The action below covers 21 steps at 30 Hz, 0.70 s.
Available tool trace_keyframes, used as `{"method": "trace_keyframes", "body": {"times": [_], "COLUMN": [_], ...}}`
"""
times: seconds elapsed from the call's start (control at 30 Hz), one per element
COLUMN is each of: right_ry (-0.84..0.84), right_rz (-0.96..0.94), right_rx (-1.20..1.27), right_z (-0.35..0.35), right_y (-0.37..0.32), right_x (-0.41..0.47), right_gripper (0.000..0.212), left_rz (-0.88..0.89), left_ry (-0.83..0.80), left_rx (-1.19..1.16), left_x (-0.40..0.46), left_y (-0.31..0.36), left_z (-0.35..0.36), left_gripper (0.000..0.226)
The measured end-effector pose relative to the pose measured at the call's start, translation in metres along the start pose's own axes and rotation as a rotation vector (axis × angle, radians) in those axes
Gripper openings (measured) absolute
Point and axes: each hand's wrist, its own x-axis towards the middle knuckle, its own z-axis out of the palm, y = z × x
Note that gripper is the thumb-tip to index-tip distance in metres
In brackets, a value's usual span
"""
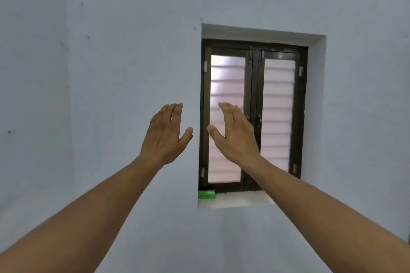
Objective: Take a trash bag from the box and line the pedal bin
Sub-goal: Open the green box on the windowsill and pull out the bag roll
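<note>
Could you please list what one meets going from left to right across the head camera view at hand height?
Bare wall → left hand → right hand → right window pane → wall right of the window.

Head camera (sole view) faces forward — level at wall [133, 51] and window [253, 115], near.

Both arms reach forward, the left hand [165, 134] beside the right hand [235, 134], apart, thumbs toward each other. Behind the right hand stands a window [277, 115] set in the wall [133, 51]. Below the hands, a small box [206, 194] sits on the sill [239, 200], at its left end.
</note>
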Motion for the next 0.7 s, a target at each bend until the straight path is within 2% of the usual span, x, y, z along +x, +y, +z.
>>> {"method": "trace_keyframes", "body": {"times": [0.27,0.53,0.7], "right_ry": [-0.293,-0.581,-0.689], "right_rz": [0.298,0.563,0.726], "right_rx": [0.166,0.199,0.195], "right_z": [0.079,0.237,0.323], "right_y": [0.097,0.202,0.26], "right_x": [-0.06,-0.106,-0.108], "right_gripper": [0.06,0.058,0.056], "left_rz": [-0.125,-0.24,-0.37], "left_ry": [-0.357,-0.79,-0.962], "left_rx": [-0.185,-0.294,-0.409], "left_x": [-0.052,-0.101,-0.09], "left_y": [0.004,-0.038,-0.066], "left_z": [0.121,0.309,0.411], "left_gripper": [0.065,0.07,0.07]}}
